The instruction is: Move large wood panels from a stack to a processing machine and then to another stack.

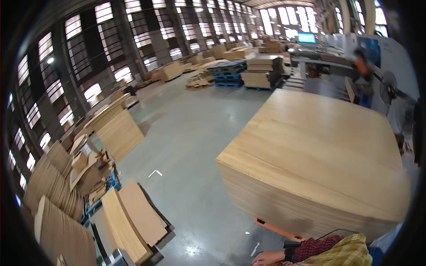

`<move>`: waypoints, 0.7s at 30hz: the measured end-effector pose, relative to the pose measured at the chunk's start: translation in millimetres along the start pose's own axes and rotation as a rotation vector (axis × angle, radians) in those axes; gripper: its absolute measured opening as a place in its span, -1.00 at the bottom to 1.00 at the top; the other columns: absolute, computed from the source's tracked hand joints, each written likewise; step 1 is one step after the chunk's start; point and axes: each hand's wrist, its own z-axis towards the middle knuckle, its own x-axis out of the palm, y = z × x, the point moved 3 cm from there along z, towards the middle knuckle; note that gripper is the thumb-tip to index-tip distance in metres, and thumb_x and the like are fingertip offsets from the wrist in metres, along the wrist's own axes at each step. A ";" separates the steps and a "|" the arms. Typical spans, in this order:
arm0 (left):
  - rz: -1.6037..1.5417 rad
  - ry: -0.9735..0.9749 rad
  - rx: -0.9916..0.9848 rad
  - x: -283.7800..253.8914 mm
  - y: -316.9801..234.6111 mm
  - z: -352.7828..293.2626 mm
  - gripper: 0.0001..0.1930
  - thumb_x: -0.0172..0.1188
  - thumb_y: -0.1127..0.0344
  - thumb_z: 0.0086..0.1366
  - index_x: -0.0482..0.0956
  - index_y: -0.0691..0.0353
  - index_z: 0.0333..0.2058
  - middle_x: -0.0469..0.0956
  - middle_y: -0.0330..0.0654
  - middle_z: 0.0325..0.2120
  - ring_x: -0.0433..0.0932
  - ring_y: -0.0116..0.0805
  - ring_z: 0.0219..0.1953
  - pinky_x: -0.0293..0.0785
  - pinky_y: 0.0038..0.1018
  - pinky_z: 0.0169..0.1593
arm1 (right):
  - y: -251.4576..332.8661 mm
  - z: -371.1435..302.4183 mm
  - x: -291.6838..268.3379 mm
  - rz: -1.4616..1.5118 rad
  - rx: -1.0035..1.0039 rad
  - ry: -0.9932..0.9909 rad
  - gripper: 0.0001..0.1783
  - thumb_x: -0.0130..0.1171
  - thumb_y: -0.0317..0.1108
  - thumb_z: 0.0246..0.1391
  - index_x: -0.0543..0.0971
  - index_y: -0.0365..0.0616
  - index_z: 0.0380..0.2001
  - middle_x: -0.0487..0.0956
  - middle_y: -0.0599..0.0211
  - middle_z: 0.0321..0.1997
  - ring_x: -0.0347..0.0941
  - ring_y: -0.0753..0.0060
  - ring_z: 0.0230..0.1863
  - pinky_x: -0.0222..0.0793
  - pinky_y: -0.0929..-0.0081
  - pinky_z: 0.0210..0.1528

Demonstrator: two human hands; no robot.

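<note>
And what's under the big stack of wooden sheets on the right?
An orange part shows at the near bottom edge of the stack; anything else underneath is covered by the sheets, so I can't tell.

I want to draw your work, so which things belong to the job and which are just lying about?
Likely the job, being nearest the hand: big board stack, orange bar.

Seemingly just lying about: blue pallets, fan, screen.

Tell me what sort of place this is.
Likely a woodworking factory or board warehouse: a big stack of wooden sheets stands at right, with more stacked boards and blue pallets farther back.
</note>
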 end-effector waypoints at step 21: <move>0.323 0.163 -0.104 99.0 -282.2 259.1 -0.59 -0.02 0.11 0.26 0.39 0.37 -0.12 0.53 0.03 -0.30 0.55 -0.17 -0.33 0.47 -0.34 -0.33 | -158.4 382.1 -298.0 0.355 0.090 -0.265 -0.72 -0.08 -0.20 0.16 0.50 -0.16 -0.26 0.53 0.06 -0.39 0.47 0.08 -0.37 0.36 0.30 -0.33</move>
